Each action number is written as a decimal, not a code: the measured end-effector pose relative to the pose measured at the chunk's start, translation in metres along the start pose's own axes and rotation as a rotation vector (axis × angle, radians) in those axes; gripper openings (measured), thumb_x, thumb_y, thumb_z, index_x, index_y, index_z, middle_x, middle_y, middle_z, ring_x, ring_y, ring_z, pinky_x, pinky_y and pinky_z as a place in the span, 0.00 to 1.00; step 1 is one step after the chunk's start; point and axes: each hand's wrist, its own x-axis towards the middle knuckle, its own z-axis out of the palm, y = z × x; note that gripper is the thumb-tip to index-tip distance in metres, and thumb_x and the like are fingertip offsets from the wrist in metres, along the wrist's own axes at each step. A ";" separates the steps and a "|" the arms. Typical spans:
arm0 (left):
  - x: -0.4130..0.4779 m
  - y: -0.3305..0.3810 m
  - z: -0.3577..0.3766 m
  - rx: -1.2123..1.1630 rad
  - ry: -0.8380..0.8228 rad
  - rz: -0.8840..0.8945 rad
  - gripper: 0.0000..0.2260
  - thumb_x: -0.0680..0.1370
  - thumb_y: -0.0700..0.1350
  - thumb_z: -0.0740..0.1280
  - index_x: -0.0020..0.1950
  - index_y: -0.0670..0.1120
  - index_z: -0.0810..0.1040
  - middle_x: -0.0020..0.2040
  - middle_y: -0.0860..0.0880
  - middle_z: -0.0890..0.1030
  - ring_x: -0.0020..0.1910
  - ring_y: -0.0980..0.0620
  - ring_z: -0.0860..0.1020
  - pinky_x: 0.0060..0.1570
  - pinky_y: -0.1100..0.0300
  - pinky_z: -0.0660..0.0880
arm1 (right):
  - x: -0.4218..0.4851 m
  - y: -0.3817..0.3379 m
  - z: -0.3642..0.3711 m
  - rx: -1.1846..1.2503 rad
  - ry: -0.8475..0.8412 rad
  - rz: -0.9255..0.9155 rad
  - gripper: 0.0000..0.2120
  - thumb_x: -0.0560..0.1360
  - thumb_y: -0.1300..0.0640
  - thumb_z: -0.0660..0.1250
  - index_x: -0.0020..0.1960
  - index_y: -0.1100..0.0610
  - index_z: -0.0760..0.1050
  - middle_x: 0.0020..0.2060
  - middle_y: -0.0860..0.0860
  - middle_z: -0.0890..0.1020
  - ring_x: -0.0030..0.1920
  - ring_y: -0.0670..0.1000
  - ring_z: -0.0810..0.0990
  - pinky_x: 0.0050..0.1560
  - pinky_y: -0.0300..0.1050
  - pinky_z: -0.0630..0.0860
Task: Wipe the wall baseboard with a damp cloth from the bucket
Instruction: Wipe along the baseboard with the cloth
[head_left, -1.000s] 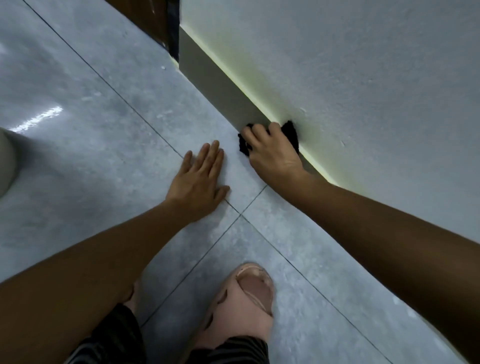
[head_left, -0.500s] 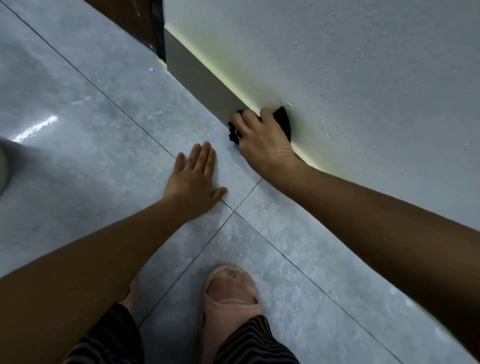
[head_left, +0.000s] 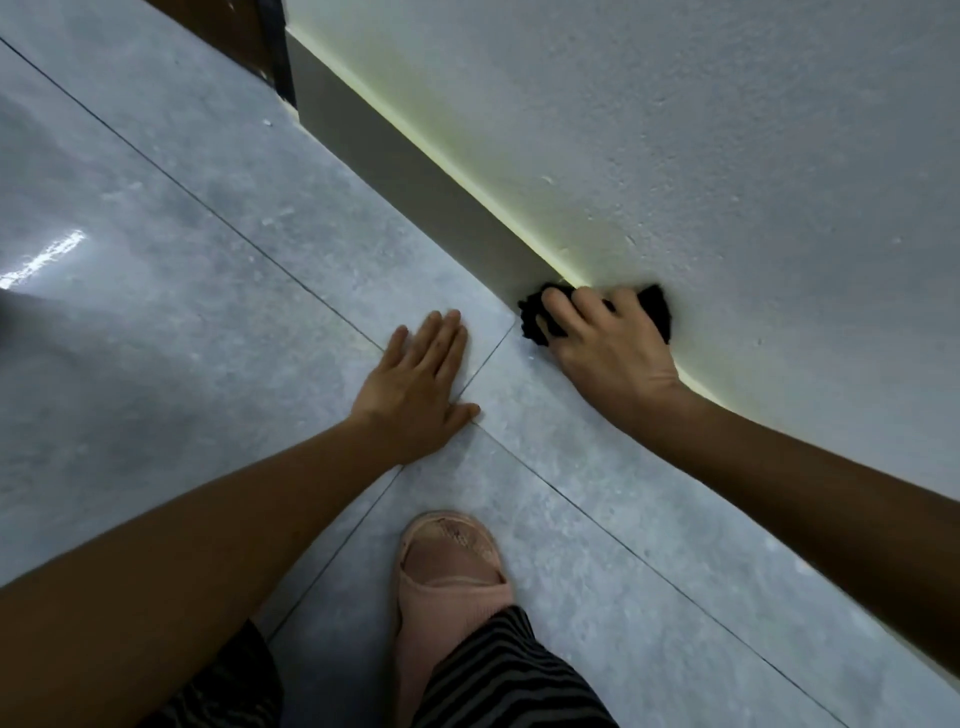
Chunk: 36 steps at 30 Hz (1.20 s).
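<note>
Head view: right hand clamps a bunched black cloth against the baseboard; left hand lies flat, fingers together, on the floor. Soft, light, likely limp; best held bunched.

Bare forearms, pink open-toe slipper, black-and-grey striped trousers

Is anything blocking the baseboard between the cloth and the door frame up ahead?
Nothing visible does. The right hand holds the cloth against the baseboard, and the grey strip runs bare from there to the door frame. The left hand lies flat on the floor, apart from the wall.
</note>
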 end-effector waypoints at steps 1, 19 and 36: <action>0.001 0.001 0.001 0.002 -0.007 -0.008 0.37 0.79 0.63 0.46 0.76 0.42 0.33 0.77 0.44 0.33 0.76 0.47 0.34 0.74 0.49 0.36 | 0.009 0.000 -0.004 0.016 0.035 0.012 0.08 0.69 0.53 0.68 0.48 0.47 0.83 0.58 0.48 0.75 0.51 0.52 0.72 0.44 0.49 0.62; 0.001 0.010 -0.003 0.091 -0.083 0.033 0.31 0.81 0.56 0.45 0.77 0.43 0.36 0.78 0.45 0.36 0.77 0.45 0.37 0.74 0.45 0.42 | -0.062 -0.008 0.029 -0.027 -0.164 -0.018 0.16 0.73 0.52 0.66 0.60 0.46 0.79 0.69 0.50 0.67 0.56 0.54 0.68 0.49 0.49 0.65; 0.005 0.018 -0.021 0.150 -0.237 0.007 0.38 0.79 0.62 0.50 0.76 0.41 0.35 0.77 0.42 0.35 0.77 0.43 0.39 0.74 0.44 0.51 | -0.069 -0.018 0.043 0.058 -0.036 0.051 0.17 0.73 0.52 0.62 0.59 0.46 0.80 0.68 0.48 0.71 0.56 0.53 0.71 0.52 0.52 0.68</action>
